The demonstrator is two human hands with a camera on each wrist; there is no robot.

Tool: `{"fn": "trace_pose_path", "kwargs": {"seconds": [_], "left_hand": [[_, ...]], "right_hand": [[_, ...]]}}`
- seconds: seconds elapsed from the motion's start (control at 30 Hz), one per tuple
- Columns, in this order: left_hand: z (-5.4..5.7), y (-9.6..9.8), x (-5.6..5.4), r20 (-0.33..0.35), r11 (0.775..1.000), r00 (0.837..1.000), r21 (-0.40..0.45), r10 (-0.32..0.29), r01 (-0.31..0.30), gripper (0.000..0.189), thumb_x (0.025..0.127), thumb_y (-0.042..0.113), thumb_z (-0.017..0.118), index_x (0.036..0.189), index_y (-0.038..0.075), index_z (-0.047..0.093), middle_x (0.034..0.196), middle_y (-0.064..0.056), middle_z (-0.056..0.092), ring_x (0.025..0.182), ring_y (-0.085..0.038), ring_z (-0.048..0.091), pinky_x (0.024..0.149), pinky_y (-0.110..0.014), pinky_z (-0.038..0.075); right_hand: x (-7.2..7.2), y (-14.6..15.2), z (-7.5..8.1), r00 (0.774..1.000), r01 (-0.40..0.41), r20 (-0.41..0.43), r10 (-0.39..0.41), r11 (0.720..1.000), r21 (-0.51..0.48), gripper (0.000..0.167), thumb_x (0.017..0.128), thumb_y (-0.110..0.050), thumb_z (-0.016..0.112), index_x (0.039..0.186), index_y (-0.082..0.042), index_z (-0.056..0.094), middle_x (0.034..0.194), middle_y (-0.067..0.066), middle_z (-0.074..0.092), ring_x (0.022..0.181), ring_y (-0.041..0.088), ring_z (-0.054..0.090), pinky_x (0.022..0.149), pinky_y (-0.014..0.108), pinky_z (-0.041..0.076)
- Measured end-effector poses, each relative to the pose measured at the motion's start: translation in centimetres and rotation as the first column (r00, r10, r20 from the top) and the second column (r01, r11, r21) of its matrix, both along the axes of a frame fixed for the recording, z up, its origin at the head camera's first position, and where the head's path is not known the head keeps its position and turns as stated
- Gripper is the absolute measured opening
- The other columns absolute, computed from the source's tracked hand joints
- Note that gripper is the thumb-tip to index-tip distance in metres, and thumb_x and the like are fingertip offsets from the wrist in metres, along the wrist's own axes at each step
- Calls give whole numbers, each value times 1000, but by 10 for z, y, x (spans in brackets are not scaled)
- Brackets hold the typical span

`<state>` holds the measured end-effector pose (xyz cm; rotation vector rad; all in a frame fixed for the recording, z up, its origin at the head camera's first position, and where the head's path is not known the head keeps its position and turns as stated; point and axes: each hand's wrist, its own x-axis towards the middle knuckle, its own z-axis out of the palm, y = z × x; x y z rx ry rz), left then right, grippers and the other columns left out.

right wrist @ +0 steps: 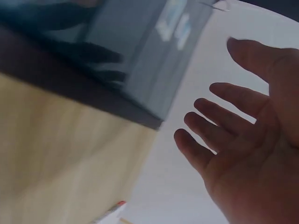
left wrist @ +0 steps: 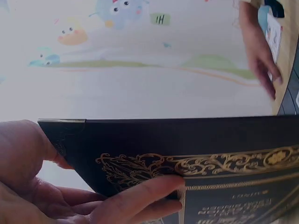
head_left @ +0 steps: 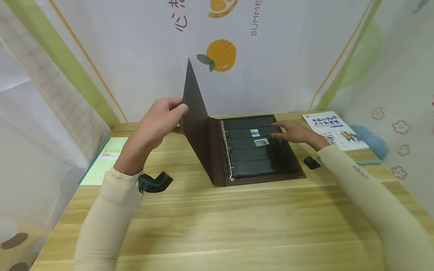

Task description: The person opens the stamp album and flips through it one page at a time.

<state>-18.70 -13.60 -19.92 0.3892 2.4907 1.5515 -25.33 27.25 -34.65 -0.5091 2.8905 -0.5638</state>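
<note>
A dark ring-binder stamp album (head_left: 257,165) lies opened on the table, its front cover (head_left: 194,120) raised nearly upright on the left. My left hand (head_left: 159,118) pinches that cover's outer edge between thumb and fingers. In the left wrist view, gold ornament and lettering decorate the cover's outer face (left wrist: 224,165). On the black pocket page, two small stamps sit: one upper stamp (head_left: 255,133) and one lower stamp (head_left: 261,142). My right hand (head_left: 295,132) hovers by the page's right side, its fingers (right wrist: 219,116) spread and holding nothing in the right wrist view.
At the left lies a pale green lined notebook (head_left: 96,167). A white illustrated book (head_left: 335,130) lies at the back right, beside a blue shape (head_left: 369,139). A printed curtain (head_left: 264,75) hangs behind the table (head_left: 230,226). Black camera mounts stick out at both wrists.
</note>
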Motion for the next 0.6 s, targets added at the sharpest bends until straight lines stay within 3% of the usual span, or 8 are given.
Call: {"fn": "trace_pose_path", "kwargs": {"seconds": [0.07,0.13,0.2,0.27,0.33,0.4,0.5,0.6], "left_hand": [[1,-10,1,-10,999,1000,-41,14,-14,36,101,15,37,119,1,65,82,0,56,73,-13,55,83,-36,60],[1,-22,3,-16,996,999,-82,31,-32,45,102,16,38,141,4,57,80,3,54,64,-10,48,84,-32,59],[-1,-36,5,-13,993,999,-113,46,-47,52,101,15,40,152,6,44,88,6,59,58,-7,41,81,-27,57],[-3,-52,6,-14,985,998,-159,60,-62,56,101,14,41,156,7,37,98,2,68,57,-4,35,75,-21,52],[-6,-66,7,-21,976,997,-204,70,-73,57,100,13,43,156,5,36,124,-11,70,68,-6,56,72,-15,47],[-10,-76,8,-42,961,996,-261,82,-90,56,100,14,45,155,4,38,141,-19,60,93,-12,68,71,-11,45],[-18,-87,10,-71,938,993,-327,97,-115,55,100,15,48,153,3,42,141,-21,59,122,-26,63,72,-9,47],[-26,-95,12,-104,911,989,-390,104,-137,53,98,14,50,150,3,47,136,-20,63,119,-32,66,71,-11,47]], "right_hand": [[3,3,-7,1000,-23,10,23,999,29,60,101,-27,62,145,11,46,150,36,42,139,54,39,112,65,35],[5,5,-13,999,-41,23,40,998,37,63,100,-28,64,145,12,45,152,36,40,141,55,37,114,65,34],[6,5,-18,998,-43,44,42,998,35,66,99,-29,66,145,12,45,154,36,36,142,55,34,115,65,31],[6,5,-23,997,-48,55,45,998,46,68,97,-30,67,146,12,44,155,36,34,143,55,32,116,65,31],[5,6,-28,997,-47,68,43,997,56,70,97,-31,68,147,12,43,157,35,32,144,55,31,117,64,30],[5,7,-30,996,-43,76,37,997,68,71,96,-31,69,147,12,43,157,35,31,145,55,30,117,64,29],[6,7,-30,996,-35,86,28,996,77,72,95,-30,70,147,13,42,157,36,30,145,56,29,117,65,28],[9,8,-30,995,-28,98,20,996,82,73,96,-31,69,148,12,40,158,36,28,146,55,27,118,64,27]]}}
